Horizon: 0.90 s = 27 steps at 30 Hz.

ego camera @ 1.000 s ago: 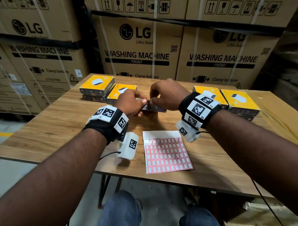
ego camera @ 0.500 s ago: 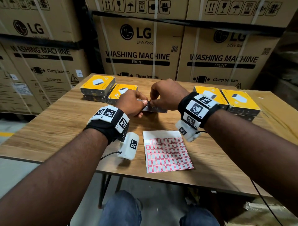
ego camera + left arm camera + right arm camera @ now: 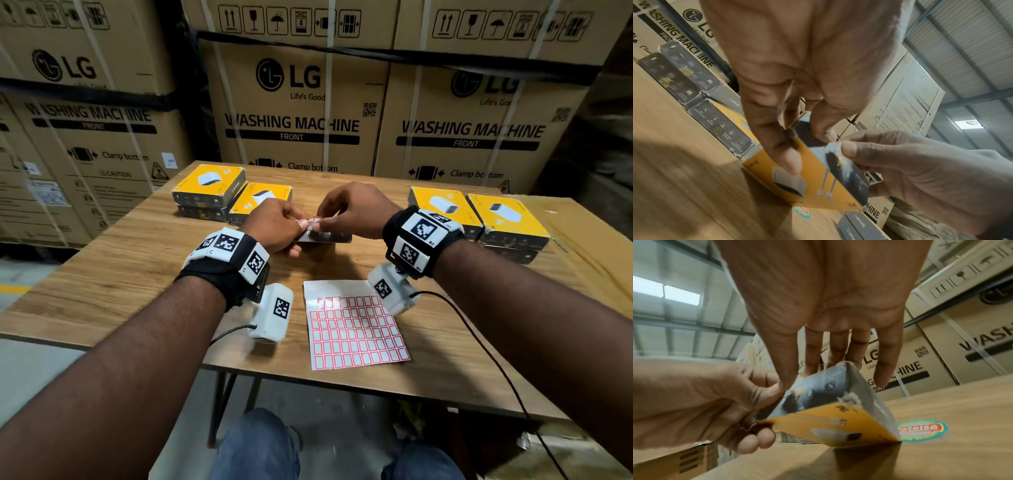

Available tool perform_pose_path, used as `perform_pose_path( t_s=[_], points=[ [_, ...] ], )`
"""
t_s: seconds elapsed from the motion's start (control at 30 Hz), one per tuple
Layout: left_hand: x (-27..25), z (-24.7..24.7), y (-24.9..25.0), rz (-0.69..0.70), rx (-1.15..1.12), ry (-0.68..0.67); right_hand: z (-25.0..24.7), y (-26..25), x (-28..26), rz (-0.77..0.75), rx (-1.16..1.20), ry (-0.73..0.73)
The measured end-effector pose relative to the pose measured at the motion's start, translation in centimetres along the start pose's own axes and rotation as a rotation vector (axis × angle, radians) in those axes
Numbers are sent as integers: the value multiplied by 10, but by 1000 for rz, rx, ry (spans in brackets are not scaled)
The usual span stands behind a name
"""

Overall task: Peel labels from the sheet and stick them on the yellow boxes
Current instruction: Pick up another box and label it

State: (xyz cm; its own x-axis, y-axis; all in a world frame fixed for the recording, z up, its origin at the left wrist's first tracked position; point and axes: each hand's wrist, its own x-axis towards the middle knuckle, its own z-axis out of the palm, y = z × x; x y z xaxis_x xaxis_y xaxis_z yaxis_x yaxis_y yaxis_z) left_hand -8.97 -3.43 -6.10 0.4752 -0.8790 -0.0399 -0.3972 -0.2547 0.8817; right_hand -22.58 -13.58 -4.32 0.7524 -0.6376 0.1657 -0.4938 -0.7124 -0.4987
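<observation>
While a small red-bordered label [image 3: 317,219] is being pinched at the edge of a tilted yellow box [image 3: 809,177], both hands are meeting over the middle of the wooden table [image 3: 113,274]. The box is standing on one lower edge, its grey side face turned up toward the fingers. The left hand [image 3: 274,228] is gripping the box, thumb on the yellow face and fingers curled behind it. The right hand [image 3: 356,209] is closed on the label, thumb and forefinger pinching it against the grey face, right beside the left thumb.

A second ago no red showed between the fingertips; now the label's red border is peeking out above them, so it seems to be getting positioned on the box and not yet smoothed flat. Pressing it down would likely finish this box.

Just nearer the person than the grip, the label sheet [image 3: 356,329] is lying flat, with most of its rows still filled. Farther out to the left of the grip, three more yellow boxes [image 3: 209,181] are waiting, two stacked and one beside them; to the right, another group [image 3: 507,216] is sitting. Beyond the table, large washing machine cartons [image 3: 294,102] are stacked.
</observation>
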Motion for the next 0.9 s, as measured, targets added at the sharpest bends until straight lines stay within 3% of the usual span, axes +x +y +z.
perform_pose_path(
  t_s=[0.27, 0.9],
  points=[
    [0, 1, 2, -40, -14, -20, 5, 8, -2, 67, 294, -33],
    [-5, 2, 2, -39, -13, 16, 7, 24, -10, 18, 268, -74]
  ],
)
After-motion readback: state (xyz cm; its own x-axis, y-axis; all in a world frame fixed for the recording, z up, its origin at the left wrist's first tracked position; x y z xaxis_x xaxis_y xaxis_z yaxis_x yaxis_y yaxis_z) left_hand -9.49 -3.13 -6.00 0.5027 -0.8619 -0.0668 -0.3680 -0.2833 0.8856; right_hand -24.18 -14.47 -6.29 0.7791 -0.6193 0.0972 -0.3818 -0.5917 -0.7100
